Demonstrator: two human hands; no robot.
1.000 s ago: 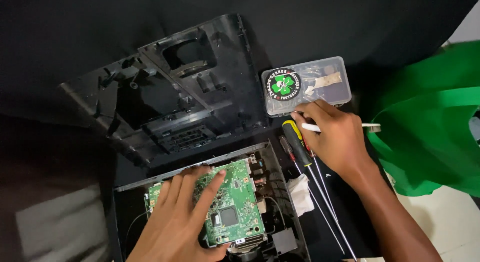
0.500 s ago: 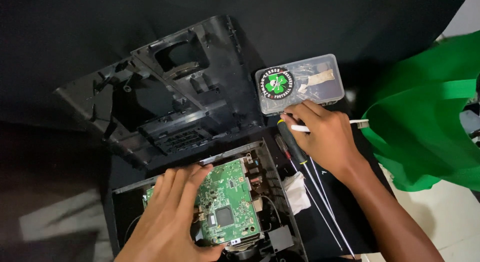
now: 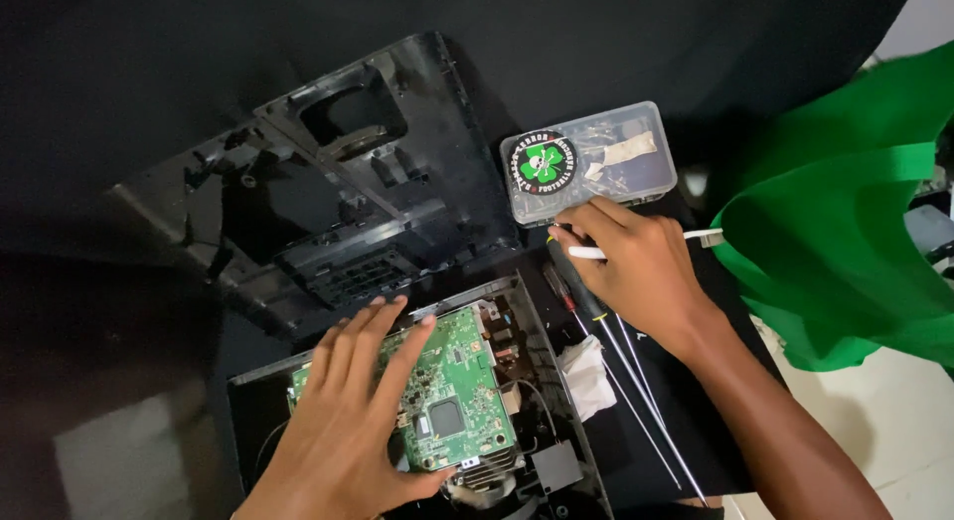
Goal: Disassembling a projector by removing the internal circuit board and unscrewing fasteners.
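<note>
Black cloth (image 3: 149, 73) covers the work surface, with a pale floor showing at the lower right corner. On the cloth lies an opened black device case (image 3: 556, 401), and inside it sits a green circuit board (image 3: 447, 401). The left hand (image 3: 348, 421) rests flat on that board, fingers spread and not clenched around anything. Just above the case lies a detached black plastic cover (image 3: 328, 202), tilted, its inner ribs facing up.

To the right of the cover sits a small clear plastic box (image 3: 616, 167), rectangular with rounded corners; a round sticker (image 3: 543, 163) with a black rim and a green centre is on the left part of its lid. The right hand (image 3: 646, 271) lies just below the box, fingers curled around a thin white stick (image 3: 701, 236) whose end pokes out to the right. Beneath that hand lie long screwdrivers (image 3: 636, 391) with thin metal shafts, and a crumpled white tissue (image 3: 586, 376) sits beside the case. A green fabric bag (image 3: 845, 212) fills the right edge.
</note>
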